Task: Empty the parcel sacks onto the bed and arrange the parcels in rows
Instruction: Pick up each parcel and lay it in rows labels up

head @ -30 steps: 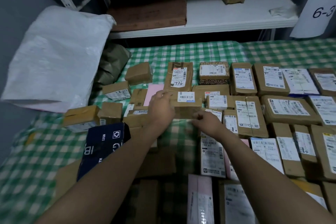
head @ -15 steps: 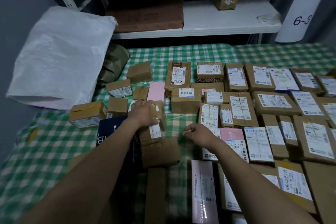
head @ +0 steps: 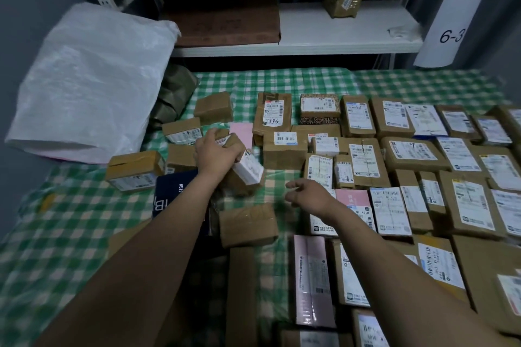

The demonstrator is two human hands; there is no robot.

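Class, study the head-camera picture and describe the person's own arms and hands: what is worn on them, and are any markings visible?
The left hand and right hand are bare, and so is each forearm down to the frame's lower edge. No sleeve, glove, watch or bracelet shows. No marking is visible in the dim light; some fingers are hidden, so rings cannot be ruled out.

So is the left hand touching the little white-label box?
Touching: the head view shows the left hand gripping the white-label box from above.
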